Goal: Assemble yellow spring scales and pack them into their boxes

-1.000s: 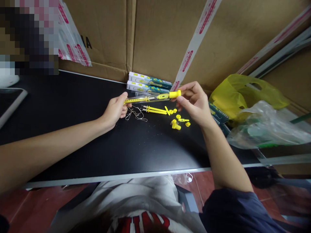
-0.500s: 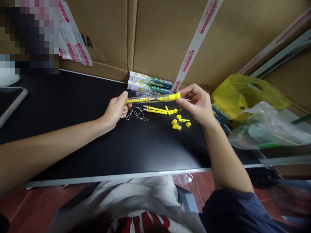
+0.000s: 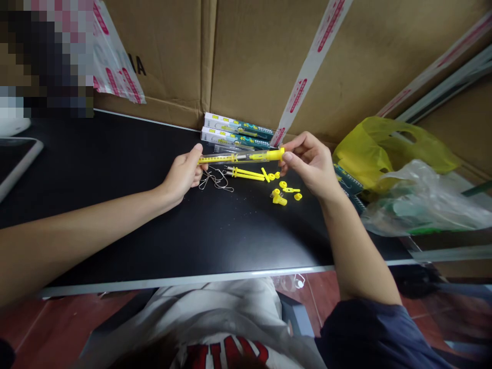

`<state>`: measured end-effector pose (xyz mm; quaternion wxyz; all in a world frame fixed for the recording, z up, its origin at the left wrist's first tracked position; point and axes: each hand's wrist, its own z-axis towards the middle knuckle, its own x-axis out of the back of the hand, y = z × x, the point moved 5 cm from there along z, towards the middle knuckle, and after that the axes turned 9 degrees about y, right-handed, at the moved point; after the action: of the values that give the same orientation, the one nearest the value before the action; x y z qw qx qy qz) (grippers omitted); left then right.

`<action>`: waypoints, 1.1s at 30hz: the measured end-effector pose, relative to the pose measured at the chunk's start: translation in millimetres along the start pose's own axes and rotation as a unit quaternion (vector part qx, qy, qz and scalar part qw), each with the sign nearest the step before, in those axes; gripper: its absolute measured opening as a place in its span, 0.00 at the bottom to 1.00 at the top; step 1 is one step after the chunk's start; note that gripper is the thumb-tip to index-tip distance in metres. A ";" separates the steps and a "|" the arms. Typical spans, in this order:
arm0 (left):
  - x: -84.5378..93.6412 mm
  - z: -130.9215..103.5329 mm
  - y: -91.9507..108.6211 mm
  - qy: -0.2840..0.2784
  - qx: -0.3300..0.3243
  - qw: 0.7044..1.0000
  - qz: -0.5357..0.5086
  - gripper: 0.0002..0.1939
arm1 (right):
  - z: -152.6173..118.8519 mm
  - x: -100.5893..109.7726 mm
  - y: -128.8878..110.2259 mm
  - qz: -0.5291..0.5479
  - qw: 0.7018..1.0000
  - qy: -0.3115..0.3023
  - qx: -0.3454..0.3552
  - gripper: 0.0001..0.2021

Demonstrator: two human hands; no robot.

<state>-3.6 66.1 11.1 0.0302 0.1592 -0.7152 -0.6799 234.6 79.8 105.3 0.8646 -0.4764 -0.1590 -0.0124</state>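
My left hand [image 3: 183, 171] is closed round the left end of a clear-tubed spring scale [image 3: 238, 157], thumb on top. The scale lies nearly level above the table, with a yellow graduated rod and a metal part showing inside. At its right end sits a yellow cap [image 3: 274, 154], pinched between the thumb and fingers of my right hand [image 3: 309, 163]. Below the tube are bent wire hooks [image 3: 216, 181], yellow rods with metal ends [image 3: 248, 175] and a short yellow bar [image 3: 265, 175]. Several small yellow caps and fittings [image 3: 280, 198] lie nearer my right forearm.
Printed boxes [image 3: 234, 138] lie behind the scale, against large cardboard [image 3: 249, 61]. A yellow bag [image 3: 365, 148] and a clear plastic bag [image 3: 423, 200] crowd the right side, beside more green boxes [image 3: 349, 184]. A tablet-like device [image 3: 17, 161] sits far left on the black table [image 3: 215, 246].
My right hand has shifted very slightly left with the cap, and its fingers have curled. The pale tip that stuck out past its thumb is no longer visible. My left hand stays put.
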 end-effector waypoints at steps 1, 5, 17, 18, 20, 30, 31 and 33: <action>-0.1 0.0 -0.1 -0.001 -0.001 1.000 0.000 0.22 | -0.1 -0.4 0.6 0.006 1.000 0.001 -0.004 0.17; -0.1 1.3 -1.9 -0.005 -0.007 1.000 -0.001 0.22 | -0.7 -1.6 4.0 0.015 1.000 0.001 -0.022 0.17; 0.1 0.5 -1.8 -0.005 -0.023 1.000 0.007 0.21 | -3.0 -4.0 6.3 0.026 0.995 -0.001 -0.095 0.19; 0.2 0.5 -1.8 -0.004 -0.025 1.000 0.007 0.21 | -3.1 -3.9 6.6 0.026 0.995 -0.001 -0.098 0.19; 0.5 0.3 -1.5 -0.001 -0.031 0.999 0.007 0.21 | -3.5 -3.7 7.0 0.027 0.994 0.000 -0.105 0.19; 2.5 -1.7 1.3 0.021 -0.052 0.998 0.007 0.20 | -4.6 -5.7 12.8 0.078 0.982 -0.005 -0.173 0.20; 2.9 -1.8 1.9 0.024 -0.056 0.998 0.007 0.20 | -4.9 -5.9 13.3 0.081 0.981 -0.008 -0.178 0.19; 3.6 -2.4 3.8 0.032 -0.067 0.997 0.009 0.20 | -5.5 -6.2 14.0 0.093 0.978 -0.009 -0.187 0.19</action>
<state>-7.1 62.9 14.3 0.0691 0.1721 -0.6684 -0.7203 232.6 82.1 89.3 0.7561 -0.6427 -0.1163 0.0426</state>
